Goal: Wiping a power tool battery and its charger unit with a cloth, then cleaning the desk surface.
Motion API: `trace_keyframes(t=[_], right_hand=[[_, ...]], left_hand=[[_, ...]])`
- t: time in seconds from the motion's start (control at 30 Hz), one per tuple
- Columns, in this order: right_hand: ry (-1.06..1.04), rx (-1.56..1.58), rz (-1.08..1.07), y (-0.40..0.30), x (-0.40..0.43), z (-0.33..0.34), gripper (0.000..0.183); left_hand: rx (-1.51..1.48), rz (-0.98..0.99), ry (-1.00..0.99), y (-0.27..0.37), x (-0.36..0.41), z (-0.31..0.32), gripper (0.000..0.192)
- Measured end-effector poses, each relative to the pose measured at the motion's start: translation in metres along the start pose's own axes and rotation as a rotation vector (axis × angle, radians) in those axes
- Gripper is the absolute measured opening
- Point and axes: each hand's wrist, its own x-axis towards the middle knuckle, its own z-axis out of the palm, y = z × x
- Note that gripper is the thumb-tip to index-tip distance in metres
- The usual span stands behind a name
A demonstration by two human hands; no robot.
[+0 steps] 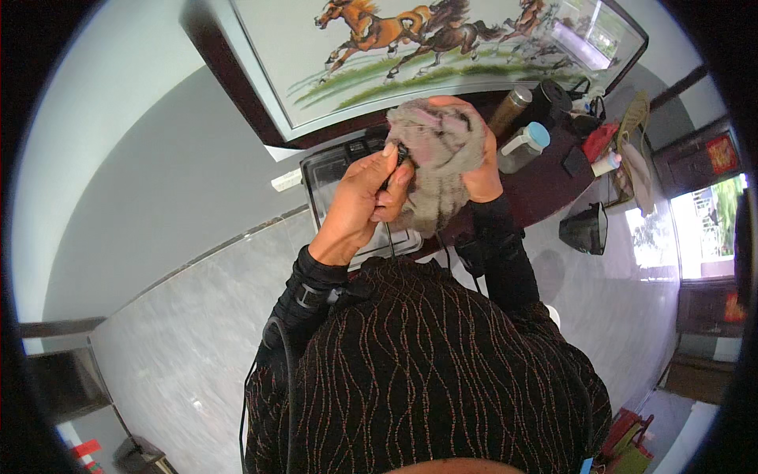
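My left hand point(361, 192) pinches a small black object point(402, 153) between thumb and fingers. Most of that object is covered by the fingers, so its kind cannot be told. A thin dark cord point(389, 240) hangs below this hand. My right hand point(487, 169) wraps around a bunched, fuzzy grey-beige cloth point(444, 142) with pinkish and dark streaks. The cloth's upper part rests against the right palm, while its lower end droops. Both hands are raised above a dark red table point(542, 189), and the black object is up against the cloth's left side.
Behind the hands leans a framed horse painting point(414, 59). A clear-lidded case point(323, 189) lies at left, beside a white power strip point(287, 179). On the right stand a blue-lidded jug point(524, 148), a bottle point(510, 109) and a black cylinder point(551, 101). A dark bin point(585, 228) is beyond.
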Motion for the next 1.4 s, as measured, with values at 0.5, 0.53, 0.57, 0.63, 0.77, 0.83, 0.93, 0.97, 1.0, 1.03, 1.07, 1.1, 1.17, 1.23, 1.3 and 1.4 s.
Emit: trace_keyframes(t=[0.5,0.53,0.57,0.63,0.77,0.83,0.93,0.97,1.0,1.03,1.07,1.1,1.17,1.23,1.3,1.4], right_hand=[[0.091,-0.417,-0.112,-0.025,0.003,0.028,0.061],[0.091,-0.415,-0.11,-0.024,0.005,0.031,0.061],[0.074,-0.411,-0.09,-0.022,0.006,0.034,0.06],[0.057,-0.411,-0.071,-0.023,0.007,0.037,0.06],[0.206,-0.492,-0.098,-0.023,0.009,0.041,0.048],[0.362,-0.376,-0.086,-0.013,0.011,0.035,0.048],[0.519,-0.052,0.05,-0.014,0.003,0.028,0.043],[0.595,0.192,0.162,-0.017,0.001,0.022,0.042],[0.583,0.305,0.234,-0.021,-0.002,0.013,0.041],[0.581,0.303,0.239,-0.023,-0.005,0.008,0.041],[0.558,0.356,0.231,-0.024,-0.01,0.005,0.041],[0.54,0.407,0.217,-0.029,-0.014,0.005,0.041],[0.494,0.127,0.159,-0.036,-0.015,0.008,0.044],[-0.03,-0.475,-0.017,-0.049,0.003,0.016,0.047],[-0.311,-0.831,-0.22,-0.047,0.019,0.019,0.045],[-0.315,-0.672,-0.07,-0.051,0.019,0.019,0.044]], left_hand=[[0.007,-0.021,-0.093,0.002,0.002,0.01,0.017],[0.061,-0.002,-0.035,0.0,0.0,0.01,0.014],[0.115,0.016,0.024,-0.002,-0.002,0.01,0.012],[0.168,0.037,0.078,-0.004,-0.004,0.013,0.011],[0.247,0.083,0.137,0.001,-0.004,0.016,0.017],[0.275,0.088,0.151,0.002,-0.003,0.015,0.02],[0.448,0.2,0.22,0.0,-0.003,0.02,0.027],[0.447,0.205,0.225,0.002,-0.004,0.018,0.027],[0.472,0.238,0.247,0.001,-0.004,0.011,0.027],[0.497,0.271,0.268,0.002,-0.004,0.007,0.027],[0.45,0.253,0.265,0.003,-0.005,0.006,0.027],[0.447,0.251,0.261,0.003,-0.005,0.008,0.027],[0.577,0.259,0.24,0.003,-0.003,0.012,0.028],[0.642,0.315,0.213,0.001,-0.004,0.015,0.022],[0.936,0.471,0.294,-0.001,-0.008,0.011,0.013],[0.967,0.535,0.26,-0.01,-0.004,0.003,0.015]])
